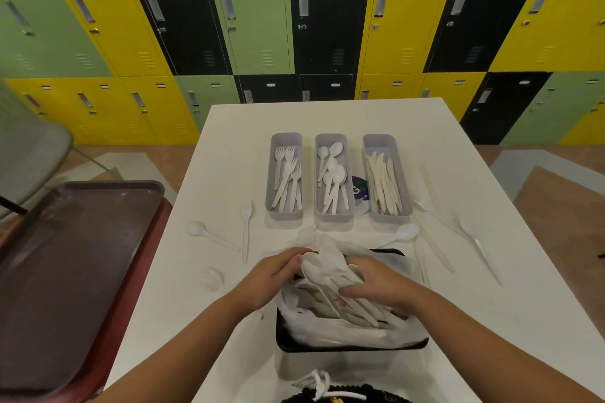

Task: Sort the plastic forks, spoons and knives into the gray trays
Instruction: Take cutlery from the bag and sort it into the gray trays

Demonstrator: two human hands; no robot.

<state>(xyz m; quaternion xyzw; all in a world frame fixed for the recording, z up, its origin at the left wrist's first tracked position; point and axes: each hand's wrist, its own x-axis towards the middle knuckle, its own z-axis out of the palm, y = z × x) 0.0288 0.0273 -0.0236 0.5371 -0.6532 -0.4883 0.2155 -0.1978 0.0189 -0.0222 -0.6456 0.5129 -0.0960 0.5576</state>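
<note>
Three gray trays stand side by side on the white table [229,147]: the left tray [284,139] holds forks, the middle tray [334,139] spoons, the right tray [383,141] knives. In front of them a black bin [343,345] lined with a white plastic bag [340,330] holds a heap of white cutlery. My left hand [271,275] grips the bag's edge at the bin's left. My right hand [376,285] grasps a bundle of cutlery [330,271] inside the bag. A loose fork [245,232] and spoon [209,237] lie at the left; a spoon [404,234] and more pieces [474,242] lie at the right.
A dark brown serving tray [72,271] sits on a red stack left of the table. A small white piece [212,278] lies near the left hand. A purple-and-white packet [360,190] lies between the middle and right trays. Coloured lockers fill the wall behind.
</note>
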